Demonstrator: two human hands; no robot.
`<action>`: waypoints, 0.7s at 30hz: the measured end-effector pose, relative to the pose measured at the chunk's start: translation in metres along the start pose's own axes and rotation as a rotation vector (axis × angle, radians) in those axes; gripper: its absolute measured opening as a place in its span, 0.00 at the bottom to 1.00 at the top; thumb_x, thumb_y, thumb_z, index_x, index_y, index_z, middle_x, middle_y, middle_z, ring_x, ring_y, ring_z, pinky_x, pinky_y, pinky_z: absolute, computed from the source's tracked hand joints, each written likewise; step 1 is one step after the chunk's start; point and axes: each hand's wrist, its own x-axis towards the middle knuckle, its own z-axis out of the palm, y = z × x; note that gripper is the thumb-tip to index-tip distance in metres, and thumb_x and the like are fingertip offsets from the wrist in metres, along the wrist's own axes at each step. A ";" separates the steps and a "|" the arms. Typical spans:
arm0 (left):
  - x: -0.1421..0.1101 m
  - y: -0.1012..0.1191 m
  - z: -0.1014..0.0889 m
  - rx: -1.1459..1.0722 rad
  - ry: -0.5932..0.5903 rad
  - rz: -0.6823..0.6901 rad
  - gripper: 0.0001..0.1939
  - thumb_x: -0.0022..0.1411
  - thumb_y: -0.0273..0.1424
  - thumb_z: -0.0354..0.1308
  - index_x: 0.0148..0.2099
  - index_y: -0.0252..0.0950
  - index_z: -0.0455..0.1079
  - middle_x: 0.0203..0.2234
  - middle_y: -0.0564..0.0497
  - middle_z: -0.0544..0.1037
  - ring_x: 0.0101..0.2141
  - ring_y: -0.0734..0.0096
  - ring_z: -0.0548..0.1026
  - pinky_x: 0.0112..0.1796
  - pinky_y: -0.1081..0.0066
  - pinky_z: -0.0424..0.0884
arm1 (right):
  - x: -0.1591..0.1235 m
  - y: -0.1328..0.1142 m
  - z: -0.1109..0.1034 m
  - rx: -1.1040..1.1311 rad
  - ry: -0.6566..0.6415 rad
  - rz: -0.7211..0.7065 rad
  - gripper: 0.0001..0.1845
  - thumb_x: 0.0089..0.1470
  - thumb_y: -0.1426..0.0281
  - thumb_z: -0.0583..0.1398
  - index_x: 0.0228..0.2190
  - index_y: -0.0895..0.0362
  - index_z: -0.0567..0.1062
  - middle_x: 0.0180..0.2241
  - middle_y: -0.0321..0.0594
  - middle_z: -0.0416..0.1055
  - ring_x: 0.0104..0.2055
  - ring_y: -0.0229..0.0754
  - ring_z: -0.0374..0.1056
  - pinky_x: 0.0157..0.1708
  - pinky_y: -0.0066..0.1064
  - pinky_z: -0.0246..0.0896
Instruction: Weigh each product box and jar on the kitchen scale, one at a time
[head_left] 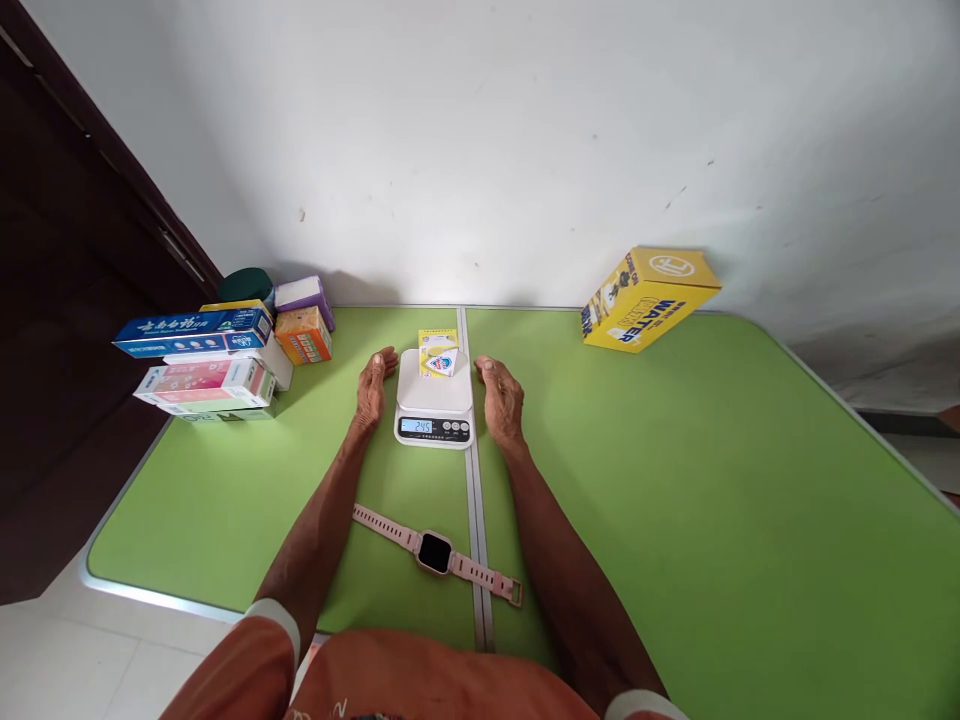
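Observation:
A white digital kitchen scale (433, 400) rests on the green table, its lit display apparently showing 245. On its platform stands a small yellow and white box (438, 354), probably a soap box, with a red and blue logo. My left hand (374, 386) is just left of the scale, fingers stretched forward, holding nothing. To the right of the scale, my right hand (501, 398) rests on the table with its fingers extended and nothing in it. Between my forearms lies a pink-strapped smartwatch (435, 552) with a dark screen.
Several stacked boxes, including a blue carton (195, 332) and a pink carton (210, 384), stand at the left. Beside them are an orange box (303, 335), a purple pack (302, 296) and a dark green round object (246, 285). A yellow carton (646, 300) stands back right.

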 end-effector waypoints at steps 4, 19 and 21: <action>-0.001 0.001 0.001 0.027 0.005 0.008 0.48 0.64 0.73 0.52 0.60 0.35 0.78 0.55 0.33 0.84 0.58 0.44 0.83 0.63 0.43 0.76 | 0.000 0.002 0.000 0.020 -0.007 0.017 0.38 0.68 0.35 0.50 0.46 0.53 0.82 0.50 0.52 0.83 0.55 0.57 0.78 0.58 0.52 0.74; -0.003 0.007 0.001 0.064 -0.031 0.005 0.49 0.64 0.73 0.52 0.61 0.35 0.77 0.53 0.33 0.84 0.56 0.44 0.83 0.61 0.44 0.77 | 0.000 0.005 0.002 0.066 0.009 0.023 0.37 0.67 0.35 0.52 0.43 0.52 0.83 0.49 0.50 0.84 0.54 0.57 0.78 0.58 0.54 0.75; -0.003 0.007 0.001 0.067 -0.035 0.005 0.49 0.63 0.74 0.52 0.61 0.34 0.76 0.52 0.33 0.84 0.56 0.44 0.83 0.61 0.45 0.77 | 0.000 0.004 0.002 0.082 0.013 0.035 0.37 0.66 0.34 0.53 0.44 0.52 0.83 0.49 0.49 0.84 0.54 0.57 0.78 0.57 0.54 0.76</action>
